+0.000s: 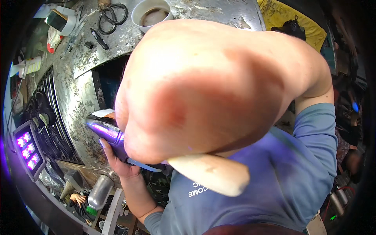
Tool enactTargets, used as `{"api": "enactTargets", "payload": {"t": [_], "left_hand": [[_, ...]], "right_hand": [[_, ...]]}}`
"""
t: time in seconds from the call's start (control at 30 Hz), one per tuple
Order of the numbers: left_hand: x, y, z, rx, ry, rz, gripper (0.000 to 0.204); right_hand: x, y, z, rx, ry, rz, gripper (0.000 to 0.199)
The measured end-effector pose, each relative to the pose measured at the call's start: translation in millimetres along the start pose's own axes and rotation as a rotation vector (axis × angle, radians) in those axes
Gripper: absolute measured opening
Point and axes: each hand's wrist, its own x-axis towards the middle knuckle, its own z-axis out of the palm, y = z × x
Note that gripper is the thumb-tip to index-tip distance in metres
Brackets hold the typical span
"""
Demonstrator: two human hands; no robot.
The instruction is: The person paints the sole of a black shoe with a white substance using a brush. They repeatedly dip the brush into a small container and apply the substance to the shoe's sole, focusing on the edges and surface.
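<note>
My right hand (203,90) is raised close to the camera and fills the middle of the view, closed in a fist. From its lower side sticks the pale, rounded end of a wooden handle (213,174); the tool's other end is hidden by the hand. Lower down, my left hand (122,162) grips a dark, glossy shoe (103,127), with one digit stretched along its side. Purple light shines on the shoe's edge. My right fist and forearm cover much of the shoe, so I cannot tell whether the tool touches it.
A lit purple lamp panel (28,150) stands at the left. On the worn metal bench (80,105) lie black-handled scissors (112,18), a black marker (100,39) and a cup of brown liquid (150,15). A metal bottle (100,192) is at lower left, near another person's hand (78,199).
</note>
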Motion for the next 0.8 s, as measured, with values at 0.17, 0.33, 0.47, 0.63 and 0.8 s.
{"api": "enactTargets", "payload": {"t": [0.17,0.33,0.47,0.63,0.8], "left_hand": [[4.8,-11.7,16.4,-0.091,0.049,-0.025,0.071],[8.4,-18.9,30.6,-0.185,0.004,-0.089,0.075],[8.5,-27.2,30.8,-0.255,0.036,-0.149,0.075],[13.7,-39.2,32.3,-0.372,0.01,-0.201,0.071],[24.2,-60.4,-4.3,-0.568,-0.339,-0.239,0.067]], "right_hand": [[0.4,-1.3,-3.1,0.008,-0.037,0.028,0.018],[3.8,-1.5,-7.7,0.007,-0.082,0.044,0.017],[7.0,-4.6,-7.0,0.006,-0.117,0.058,0.016],[9.9,-6.6,-9.2,0.008,-0.145,0.074,0.016],[10.6,-6.6,-21.4,-0.053,-0.117,0.106,0.015]]}}
